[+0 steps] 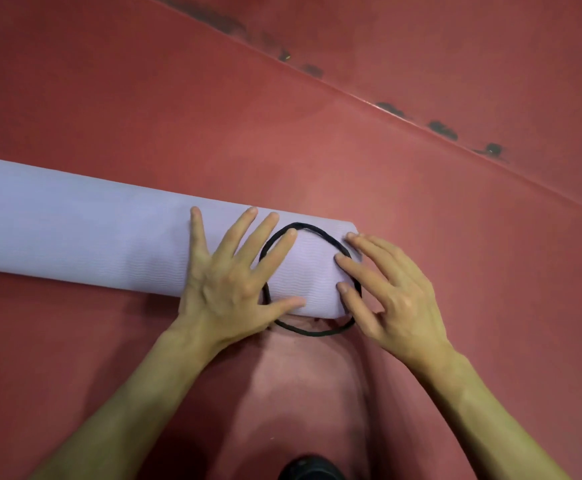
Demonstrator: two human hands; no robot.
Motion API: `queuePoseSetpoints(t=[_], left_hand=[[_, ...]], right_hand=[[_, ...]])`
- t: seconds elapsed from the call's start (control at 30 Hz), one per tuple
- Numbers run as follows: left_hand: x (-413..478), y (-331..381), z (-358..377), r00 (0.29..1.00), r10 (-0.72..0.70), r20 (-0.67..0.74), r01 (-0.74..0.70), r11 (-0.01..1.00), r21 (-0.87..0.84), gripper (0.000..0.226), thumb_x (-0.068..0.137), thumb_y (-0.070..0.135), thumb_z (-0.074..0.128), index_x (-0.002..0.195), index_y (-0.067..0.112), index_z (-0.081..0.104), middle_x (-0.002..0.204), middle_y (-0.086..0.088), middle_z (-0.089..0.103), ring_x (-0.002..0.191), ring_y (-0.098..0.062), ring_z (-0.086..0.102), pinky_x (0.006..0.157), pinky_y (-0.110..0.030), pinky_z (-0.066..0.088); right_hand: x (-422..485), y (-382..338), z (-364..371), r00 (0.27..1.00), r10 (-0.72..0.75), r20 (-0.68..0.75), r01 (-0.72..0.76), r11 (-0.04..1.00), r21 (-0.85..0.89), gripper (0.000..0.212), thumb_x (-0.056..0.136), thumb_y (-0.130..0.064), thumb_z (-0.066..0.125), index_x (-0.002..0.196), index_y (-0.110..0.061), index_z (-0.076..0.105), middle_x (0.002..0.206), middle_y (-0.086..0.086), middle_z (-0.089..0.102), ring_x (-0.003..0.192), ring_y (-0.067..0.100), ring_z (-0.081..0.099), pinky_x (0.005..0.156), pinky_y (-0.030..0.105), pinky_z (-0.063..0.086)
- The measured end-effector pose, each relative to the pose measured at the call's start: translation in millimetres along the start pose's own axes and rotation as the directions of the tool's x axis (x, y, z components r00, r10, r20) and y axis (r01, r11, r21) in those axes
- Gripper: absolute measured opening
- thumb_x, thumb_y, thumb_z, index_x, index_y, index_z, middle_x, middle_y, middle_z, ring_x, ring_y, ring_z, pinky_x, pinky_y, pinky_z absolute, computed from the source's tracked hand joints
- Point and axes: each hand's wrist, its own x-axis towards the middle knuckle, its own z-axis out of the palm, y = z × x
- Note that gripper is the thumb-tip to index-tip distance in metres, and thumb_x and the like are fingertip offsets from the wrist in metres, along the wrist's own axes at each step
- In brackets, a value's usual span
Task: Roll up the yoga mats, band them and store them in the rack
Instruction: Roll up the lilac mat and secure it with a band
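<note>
Red floor (317, 150); hands spread band (312, 233) on mat (109, 237).

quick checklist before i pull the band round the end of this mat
1. Mat rolled: the lilac yoga mat lies as a full roll on the red floor. Ok.
2. Roll held down: left hand rests flat on it, fingers spread. Ok.
3. Band in reach: the black elastic band lies as a loose loop over the roll's right end, partly on the floor. Ok.
4. Band around the roll: it lies on top and does not encircle the mat. Not ok.
5. Grip on band: right hand has fingertips at the loop, not closed on it. Not ok.
6. Inner layers tight: roll's end face is hidden. Cannot tell.
</note>
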Motion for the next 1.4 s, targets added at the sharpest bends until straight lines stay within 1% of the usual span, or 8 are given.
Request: queuePoseSetpoints(t=[0.53,0.63,0.73,0.83,0.97,1.07,1.2,1.4], left_hand=[[32.2,8.8,-22.0,0.884,-0.097,0.457,0.013,0.983,0.183,0.139,0.051,0.09,0.07,0.163,0.026,0.019,0.164,-0.02,0.033,0.151,-0.045,0.03,0.112,-0.081,0.013],[39.1,12.6,-22.4,0.862,-0.107,0.495,-0.011,0.973,0.23,0.142,0.054,0.092,0.065,0.163,0.021,0.011,0.168,-0.017,0.027,0.154,-0.043,0.023,0.111,-0.083,0.012],[39.3,13.6,-22.3,0.86,-0.108,0.498,-0.014,0.972,0.235,0.139,0.057,0.092,0.064,0.163,0.019,0.015,0.166,-0.017,0.03,0.154,-0.043,0.024,0.111,-0.084,0.01],[37.2,11.5,-21.5,0.887,-0.094,0.453,0.012,0.983,0.181,0.129,0.059,0.091,0.065,0.161,0.019,0.03,0.16,-0.018,0.04,0.148,-0.043,0.036,0.111,-0.084,0.009],[39.8,9.9,-20.6,0.896,-0.08,0.436,0.014,0.988,0.153,0.121,0.062,0.087,0.06,0.159,0.02,0.035,0.156,-0.016,0.044,0.144,-0.042,0.041,0.11,-0.084,0.01],[41.9,8.0,-19.3,0.895,-0.083,0.438,0.022,0.99,0.142,0.119,0.061,0.087,0.048,0.159,0.02,0.036,0.155,-0.016,0.045,0.143,-0.041,0.042,0.109,-0.084,0.012],[44.0,6.2,-17.7,0.892,-0.075,0.445,0.014,0.99,0.14,0.124,0.057,0.086,0.062,0.159,0.021,0.034,0.155,-0.014,0.045,0.142,-0.039,0.042,0.11,-0.083,0.013],[49.0,4.7,-18.3,0.885,-0.08,0.459,0.019,0.99,0.137,0.13,0.052,0.087,0.064,0.159,0.022,0.032,0.156,-0.012,0.044,0.142,-0.038,0.042,0.11,-0.083,0.013]], right_hand=[[15.5,0.5,-30.3,0.797,0.321,0.511,-0.389,0.921,0.028,0.079,0.092,-0.05,0.068,0.157,-0.057,0.024,0.171,-0.023,0.01,0.146,0.01,0.041,0.103,0.041,0.052],[21.9,-13.0,-22.7,0.77,0.409,0.49,-0.56,0.802,0.21,0.079,0.09,-0.028,0.069,0.154,-0.058,0.032,0.144,-0.032,0.051,0.115,0.007,0.065,0.096,0.036,0.056],[25.2,-24.0,-14.1,0.734,0.527,0.428,-0.657,0.71,0.254,0.076,0.087,-0.011,0.06,0.149,-0.053,0.047,0.088,-0.005,0.074,0.073,0.02,0.069,0.076,0.04,0.056],[20.3,-8.8,-9.9,0.8,0.555,0.228,-0.578,0.815,0.044,0.069,0.086,-0.006,0.052,0.148,-0.037,0.056,0.074,0.012,0.071,0.066,0.035,0.063,0.063,0.042,0.052],[1.6,9.0,-11.2,0.936,0.337,0.101,-0.314,0.929,-0.194,0.066,0.086,-0.005,0.055,0.147,-0.031,0.055,0.108,-0.003,0.077,0.079,0.025,0.069,0.051,0.03,0.044],[-11.1,11.1,-9.5,0.996,0.089,-0.006,-0.089,0.978,-0.191,0.055,0.094,0.002,0.057,0.142,-0.023,0.063,0.146,0.003,0.062,0.108,0.024,0.069,0.06,0.03,0.045],[-18.8,27.1,-12.4,0.994,-0.056,0.092,0.077,0.969,-0.236,0.052,0.101,0.002,0.034,0.137,-0.013,0.068,0.15,0.01,0.058,0.118,0.036,0.064,0.084,0.045,0.052],[-23.2,4.2,-22.4,0.979,-0.186,0.083,0.194,0.974,-0.112,0.031,0.094,-0.015,0.072,0.125,-0.012,0.076,0.134,0.014,0.067,0.107,0.034,0.06,0.09,0.043,0.046]])
